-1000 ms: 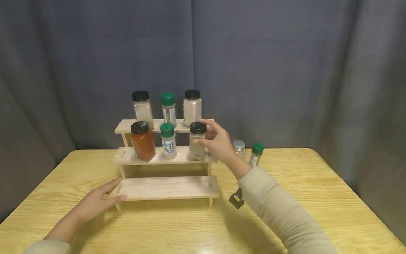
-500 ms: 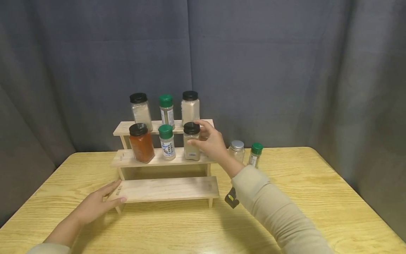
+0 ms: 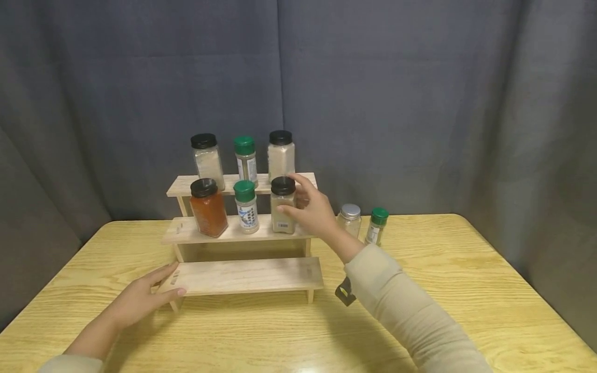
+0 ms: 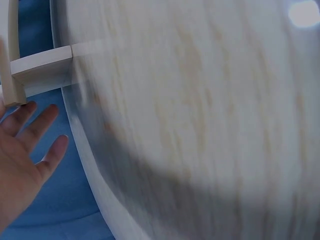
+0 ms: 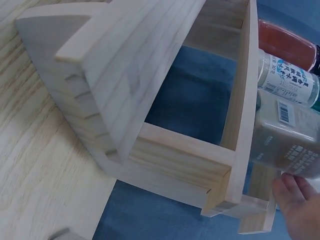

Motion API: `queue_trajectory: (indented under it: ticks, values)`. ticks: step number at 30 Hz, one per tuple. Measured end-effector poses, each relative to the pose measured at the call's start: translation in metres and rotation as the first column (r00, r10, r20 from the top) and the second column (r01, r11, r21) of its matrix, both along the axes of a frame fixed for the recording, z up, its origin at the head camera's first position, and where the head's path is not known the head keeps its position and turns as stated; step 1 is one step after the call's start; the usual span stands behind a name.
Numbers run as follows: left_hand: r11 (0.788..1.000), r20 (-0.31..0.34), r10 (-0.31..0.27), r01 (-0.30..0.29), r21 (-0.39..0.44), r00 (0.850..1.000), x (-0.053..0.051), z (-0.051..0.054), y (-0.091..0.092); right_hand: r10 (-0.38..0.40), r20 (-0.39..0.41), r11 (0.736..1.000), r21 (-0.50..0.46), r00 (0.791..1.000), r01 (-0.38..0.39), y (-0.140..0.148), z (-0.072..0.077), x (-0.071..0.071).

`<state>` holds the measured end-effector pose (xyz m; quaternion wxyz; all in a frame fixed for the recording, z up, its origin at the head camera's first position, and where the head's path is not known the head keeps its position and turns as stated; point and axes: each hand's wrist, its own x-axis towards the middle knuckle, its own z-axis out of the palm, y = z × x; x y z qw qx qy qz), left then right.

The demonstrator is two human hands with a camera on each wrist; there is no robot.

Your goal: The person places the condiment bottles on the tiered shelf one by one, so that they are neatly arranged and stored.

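A three-step wooden rack [image 3: 247, 274] stands on the table. My right hand [image 3: 318, 215] holds a square spice jar [image 3: 282, 220] with a black lid, thumb in front and fingers at its right side. The jar is upright at the right of the middle shelf; its barcode [image 5: 285, 111] shows in the right wrist view. Left of it are a green-capped shaker [image 3: 247, 215] and a jar of red-orange spice [image 3: 210, 215]. My left hand [image 3: 135, 300] rests against the left end of the bottom shelf, its fingers extended; the left wrist view shows three fingers loosely spread.
The top shelf bears a black-lidded jar [image 3: 210, 166], a green-capped shaker [image 3: 246, 165] and another black-lidded jar [image 3: 281, 160]. Right of the rack stand a silver-lidded jar [image 3: 350, 223] and a green-capped shaker [image 3: 374, 232]. A black object [image 3: 344, 292] shows by my right sleeve.
My right hand has shifted the black-lidded spice jar slightly left along the middle shelf, closer to the green-capped shaker. The left hand stays at the bottom shelf's end.
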<state>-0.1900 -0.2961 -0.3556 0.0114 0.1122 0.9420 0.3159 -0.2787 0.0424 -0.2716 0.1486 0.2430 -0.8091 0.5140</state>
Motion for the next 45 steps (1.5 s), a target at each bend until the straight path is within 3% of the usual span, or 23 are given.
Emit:
queue_trajectory:
  ticks: [7, 26, 40, 45]
  values:
    - [1.000, 0.012, -0.007, 0.006, 0.024, 1.000, 0.001, -0.005, 0.001, -0.027, 0.068, 0.999, 0.022, 0.997, 0.026, 0.023, -0.008, 0.006]
    - [1.000, 0.026, 0.005, -0.004, -0.010, 1.000, 0.002, -0.003, 0.002, -0.124, 0.170, 0.992, 0.032, 0.978, 0.120, 0.099, -0.021, 0.016]
    - [1.000, -0.007, -0.010, 0.009, -0.019, 1.000, 0.001, 0.002, -0.001, -0.249, 0.105, 0.967, 0.074, 0.963, 0.242, 0.152, -0.034, 0.017]
    - [1.000, -0.011, -0.013, 0.013, -0.014, 1.000, 0.000, 0.003, -0.001, -0.311, 0.083, 0.949, 0.082, 0.947, 0.305, 0.164, -0.040, 0.018]
